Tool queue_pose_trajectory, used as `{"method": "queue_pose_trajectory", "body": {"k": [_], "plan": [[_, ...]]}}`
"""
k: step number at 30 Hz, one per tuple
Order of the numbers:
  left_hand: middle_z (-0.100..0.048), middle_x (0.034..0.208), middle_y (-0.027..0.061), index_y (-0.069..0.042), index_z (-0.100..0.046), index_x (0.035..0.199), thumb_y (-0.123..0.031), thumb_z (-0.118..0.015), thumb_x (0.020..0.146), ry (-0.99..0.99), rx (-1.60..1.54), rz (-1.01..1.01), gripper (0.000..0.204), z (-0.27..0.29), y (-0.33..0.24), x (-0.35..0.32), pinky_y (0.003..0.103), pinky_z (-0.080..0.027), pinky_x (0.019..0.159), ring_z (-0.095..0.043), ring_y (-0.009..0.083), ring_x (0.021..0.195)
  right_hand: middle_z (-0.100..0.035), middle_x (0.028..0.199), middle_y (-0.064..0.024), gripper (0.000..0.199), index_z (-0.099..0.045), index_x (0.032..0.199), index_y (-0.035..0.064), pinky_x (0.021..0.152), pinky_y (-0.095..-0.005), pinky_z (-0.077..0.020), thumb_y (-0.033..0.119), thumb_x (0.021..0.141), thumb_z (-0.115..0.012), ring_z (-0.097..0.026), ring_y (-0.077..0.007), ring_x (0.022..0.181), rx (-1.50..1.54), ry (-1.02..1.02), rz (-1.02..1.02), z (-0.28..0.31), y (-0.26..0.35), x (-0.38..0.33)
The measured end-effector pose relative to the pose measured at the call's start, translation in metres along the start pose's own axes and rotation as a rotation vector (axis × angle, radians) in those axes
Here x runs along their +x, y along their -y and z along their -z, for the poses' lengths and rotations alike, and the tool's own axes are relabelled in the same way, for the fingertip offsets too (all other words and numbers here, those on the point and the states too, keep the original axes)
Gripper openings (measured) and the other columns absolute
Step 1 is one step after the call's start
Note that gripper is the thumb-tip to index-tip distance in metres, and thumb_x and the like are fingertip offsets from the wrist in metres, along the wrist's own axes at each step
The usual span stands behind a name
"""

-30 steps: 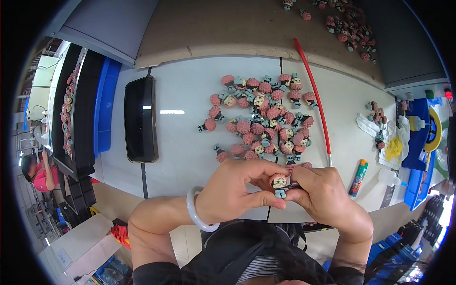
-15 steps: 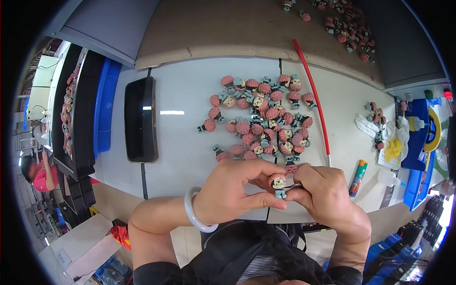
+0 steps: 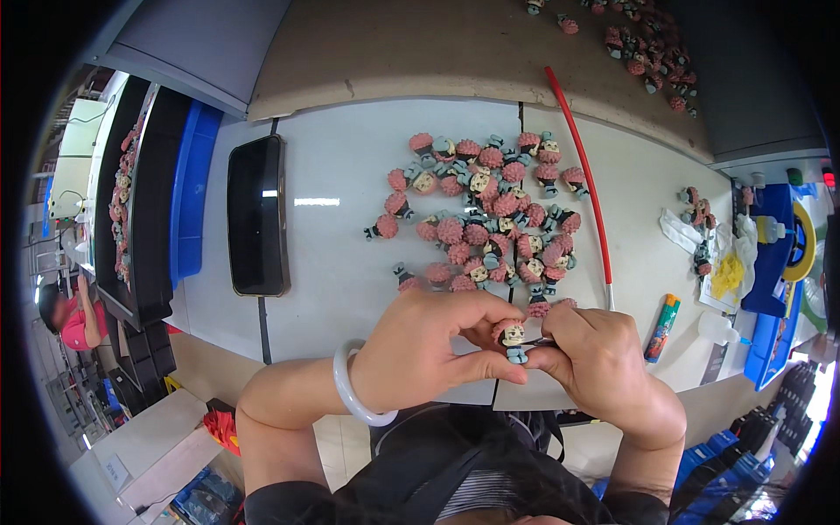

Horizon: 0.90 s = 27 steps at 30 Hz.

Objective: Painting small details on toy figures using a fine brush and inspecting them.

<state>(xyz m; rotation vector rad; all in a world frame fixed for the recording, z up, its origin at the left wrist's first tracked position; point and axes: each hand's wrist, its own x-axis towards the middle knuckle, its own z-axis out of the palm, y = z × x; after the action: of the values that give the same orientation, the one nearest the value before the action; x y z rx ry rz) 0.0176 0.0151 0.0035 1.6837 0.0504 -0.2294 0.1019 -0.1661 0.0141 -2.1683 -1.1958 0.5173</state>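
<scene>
My left hand point(image 3: 429, 346), with a pale bangle at the wrist, pinches a small figurine point(image 3: 511, 337) that has a pink head, a cream face and blue-grey feet. My right hand point(image 3: 595, 350) closes around a thin metal tool whose tip touches the figurine from the right. Both hands hover over the near edge of the white table point(image 3: 332, 236). Just beyond them lies a pile of several similar pink figurines point(image 3: 490, 214).
A black phone point(image 3: 257, 214) lies face up at the left. A red rod point(image 3: 577, 171) runs diagonally right of the pile. A marker point(image 3: 662, 326), yellow bits point(image 3: 728, 273) and blue trays point(image 3: 770, 289) sit at right. More figurines point(image 3: 647, 52) lie far back.
Both hands stay in place. The figurine has turned slightly between my fingers.
</scene>
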Motion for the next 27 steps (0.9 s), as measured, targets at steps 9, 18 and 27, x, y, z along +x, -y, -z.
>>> {"method": "queue_pose_trajectory", "body": {"k": [9,18,27], "plan": [[-0.063,0.073,0.0086,0.001,-0.058,0.094,-0.023,-0.077,0.064,0.140,0.117,0.074,0.043,0.005,-0.005,0.003,0.026,-0.050,0.065,-0.064,0.0163,0.069,-0.052,0.058,-0.0118,0.033,-0.047,0.070,0.0027,0.046,-0.0375,-0.0397,0.032,0.075,-0.062,-0.052,-0.0331,0.055,0.101,0.146,0.011,0.003,-0.006,0.003],[-0.063,0.077,0.0087,0.002,-0.058,0.095,-0.022,-0.078,0.062,0.114,0.023,0.069,0.046,0.002,-0.003,0.001,0.026,-0.051,0.070,-0.064,0.0158,0.072,-0.051,0.058,-0.0122,0.035,-0.050,0.075,0.0013,0.047,-0.0361,-0.0398,0.033,0.074,-0.063,-0.051,-0.0339,0.055,0.268,0.140,0.017,0.003,-0.008,0.005],[-0.062,0.081,0.0081,0.001,-0.058,0.103,-0.016,-0.077,0.063,-0.057,-0.068,-0.099,0.048,-0.006,-0.003,0.004,0.027,-0.050,0.070,-0.061,0.0163,0.079,-0.048,0.052,-0.0076,0.032,-0.047,0.071,0.0057,0.039,-0.0342,-0.0382,0.031,0.071,-0.066,-0.051,-0.0264,0.047,0.020,-0.078,0.116,-0.003,-0.007,0.002]]}}
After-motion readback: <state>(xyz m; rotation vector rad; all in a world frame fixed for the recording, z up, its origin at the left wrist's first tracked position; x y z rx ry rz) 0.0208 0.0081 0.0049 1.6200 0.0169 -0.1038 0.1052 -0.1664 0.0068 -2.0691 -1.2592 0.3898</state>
